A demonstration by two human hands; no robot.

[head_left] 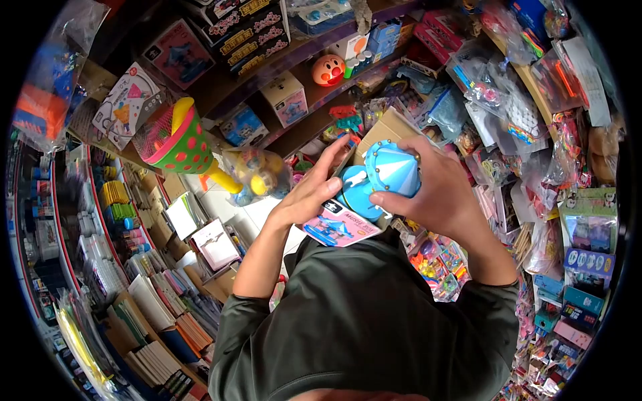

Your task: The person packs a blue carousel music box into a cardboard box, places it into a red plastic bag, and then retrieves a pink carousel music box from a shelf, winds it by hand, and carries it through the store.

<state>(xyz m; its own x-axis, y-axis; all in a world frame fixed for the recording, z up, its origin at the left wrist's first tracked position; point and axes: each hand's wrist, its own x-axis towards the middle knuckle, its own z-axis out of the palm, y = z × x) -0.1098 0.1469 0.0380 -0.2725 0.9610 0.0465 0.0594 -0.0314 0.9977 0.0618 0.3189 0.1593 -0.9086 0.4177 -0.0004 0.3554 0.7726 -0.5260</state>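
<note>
A blue-and-white toy carousel (390,168), with a striped cone roof and gold beads round its rim, is held tilted in front of my chest. My right hand (435,184) is closed round its roof, thumb on the near side. Its round blue base sits at the mouth of a cardboard box (340,229), whose pink printed panel reads "Music Box" and pictures a similar carousel. My left hand (313,190) grips the box's left side, fingers stretched along it and thumb beside the toy's base. How deep the base reaches into the box is hidden.
Shelves (267,137) ahead carry boxed toys and a red round-faced toy (328,69). A green dotted bucket (175,150) hangs at the left, above notebooks (157,294). Bagged toys (481,87) crowd the right side, close to my right arm.
</note>
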